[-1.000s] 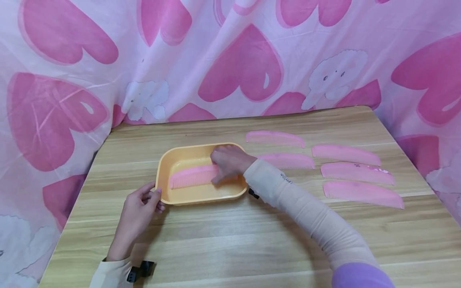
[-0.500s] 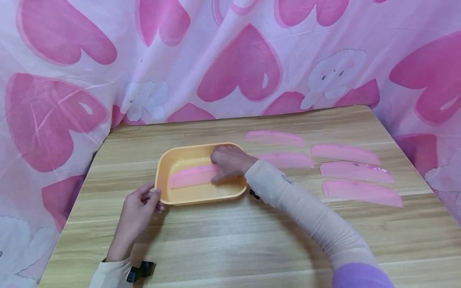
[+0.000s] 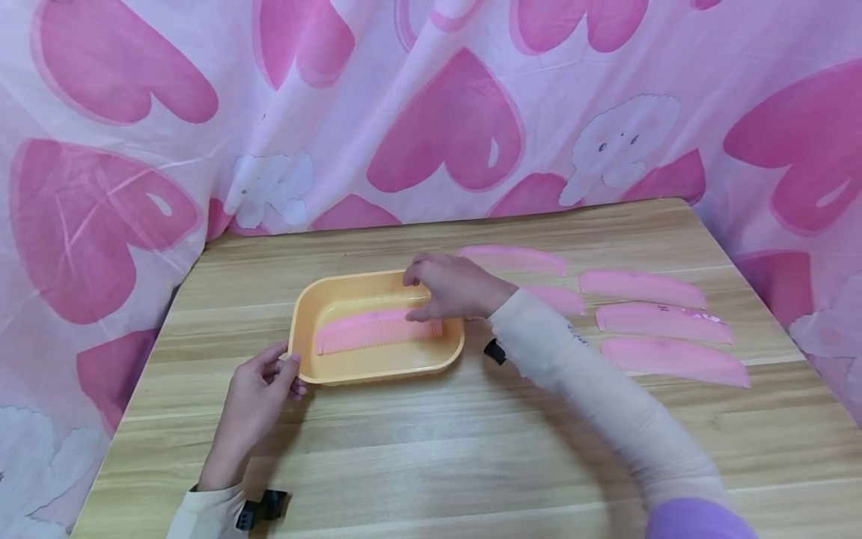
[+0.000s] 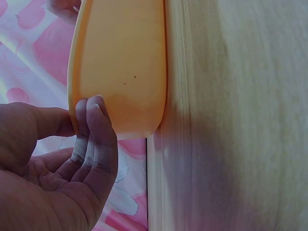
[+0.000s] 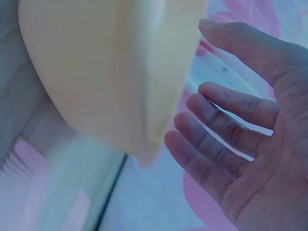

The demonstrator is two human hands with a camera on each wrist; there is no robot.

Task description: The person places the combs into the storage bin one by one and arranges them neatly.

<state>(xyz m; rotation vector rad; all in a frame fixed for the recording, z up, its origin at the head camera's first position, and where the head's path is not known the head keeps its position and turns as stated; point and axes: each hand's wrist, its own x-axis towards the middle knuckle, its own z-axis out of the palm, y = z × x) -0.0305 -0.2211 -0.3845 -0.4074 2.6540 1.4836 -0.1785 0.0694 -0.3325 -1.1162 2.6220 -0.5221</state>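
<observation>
A pink comb [image 3: 370, 332] lies inside the yellow-orange plastic tray [image 3: 377, 372], its right end partly behind my right hand's fingers in the head view. My left hand [image 3: 259, 389] pinches the tray's near left corner, thumb at the rim and fingers against the outer wall, as the left wrist view also shows. Over the tray's right end is my right hand [image 3: 458, 287]. In the right wrist view the right hand's fingers [image 5: 211, 159] are spread and loosely bent beside the tray [image 5: 86, 72], with nothing between them.
Several more pink combs lie on the wooden table to the right: a rear comb [image 3: 515, 259], one partly behind the right wrist [image 3: 555, 299], and a right-hand column with a printed comb [image 3: 663, 323] in its middle. A pink heart-patterned cloth [image 3: 269, 112] hangs behind.
My right hand has let go of the comb in the tray and risen up and to the right. The left hand has stayed at the tray's corner.
</observation>
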